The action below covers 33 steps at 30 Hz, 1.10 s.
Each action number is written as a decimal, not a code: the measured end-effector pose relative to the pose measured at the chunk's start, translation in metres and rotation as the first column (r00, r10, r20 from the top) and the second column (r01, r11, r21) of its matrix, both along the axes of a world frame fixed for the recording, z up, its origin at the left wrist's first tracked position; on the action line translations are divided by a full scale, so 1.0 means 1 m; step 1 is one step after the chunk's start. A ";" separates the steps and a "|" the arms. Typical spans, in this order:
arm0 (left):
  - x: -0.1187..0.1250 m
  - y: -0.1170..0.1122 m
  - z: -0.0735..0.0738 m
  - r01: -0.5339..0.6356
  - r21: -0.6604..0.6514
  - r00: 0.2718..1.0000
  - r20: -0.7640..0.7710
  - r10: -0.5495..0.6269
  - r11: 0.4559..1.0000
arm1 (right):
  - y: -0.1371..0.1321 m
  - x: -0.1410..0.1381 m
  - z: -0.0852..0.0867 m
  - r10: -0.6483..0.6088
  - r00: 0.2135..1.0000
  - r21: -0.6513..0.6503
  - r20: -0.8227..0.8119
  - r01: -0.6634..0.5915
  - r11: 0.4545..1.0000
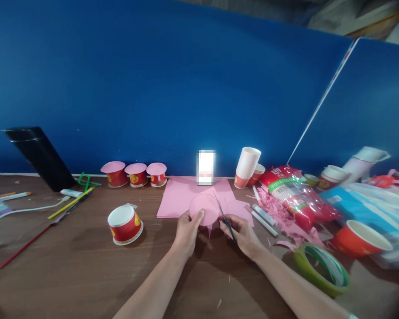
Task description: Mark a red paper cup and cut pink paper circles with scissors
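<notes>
My left hand [188,230] pinches a round pink paper disc [204,206] at its lower edge, thumb on top. In my right hand [241,232] is a pair of scissors [228,227], its blades pointing up along the disc's right edge. Behind and beneath the disc lie pink paper sheets [176,195], with a cut pink scrap [244,210] near the scissors. To the left stands a red-and-white paper cup piece [124,223], its white inside facing up.
Several red cups topped with pink discs [136,170] line the blue partition [153,88]. A cup stack [248,166], a red cup bag [289,195], pink shreds, a tape roll [321,268] and an orange cup [362,239] crowd the right. A black bottle [41,155] stands left.
</notes>
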State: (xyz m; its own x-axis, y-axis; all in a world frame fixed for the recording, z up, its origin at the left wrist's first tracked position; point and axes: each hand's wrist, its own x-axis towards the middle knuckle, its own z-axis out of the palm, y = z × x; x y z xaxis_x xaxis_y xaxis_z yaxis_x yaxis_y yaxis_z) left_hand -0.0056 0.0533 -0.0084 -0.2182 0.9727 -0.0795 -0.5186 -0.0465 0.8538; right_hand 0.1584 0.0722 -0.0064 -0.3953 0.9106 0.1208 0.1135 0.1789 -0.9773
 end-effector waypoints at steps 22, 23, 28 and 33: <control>-0.001 0.001 -0.002 -0.004 -0.029 0.998 -0.067 0.002 1.000 | -0.001 0.000 0.004 0.007 1.000 0.027 -0.022 -0.007 1.000; -0.001 0.000 -0.001 -0.002 -0.029 0.998 -0.060 0.000 1.000 | -0.001 0.000 0.003 0.006 1.000 0.029 -0.019 -0.005 1.000; -0.001 0.000 0.001 0.012 -0.025 0.999 -0.033 -0.013 1.000 | -0.001 0.000 0.002 0.006 1.000 0.023 -0.018 -0.006 1.000; -0.001 -0.001 0.001 0.011 -0.041 1.000 -0.024 -0.012 0.999 | 0.001 0.001 0.000 0.003 1.000 0.019 -0.015 -0.003 1.000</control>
State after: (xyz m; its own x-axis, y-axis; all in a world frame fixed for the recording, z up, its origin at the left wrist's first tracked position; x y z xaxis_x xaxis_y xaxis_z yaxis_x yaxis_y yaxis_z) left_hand -0.0063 0.0525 -0.0070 -0.2096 0.9711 -0.1139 -0.4980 -0.0058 0.8671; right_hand 0.1591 0.0728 -0.0061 -0.3959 0.9069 0.1444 0.0979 0.1980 -0.9753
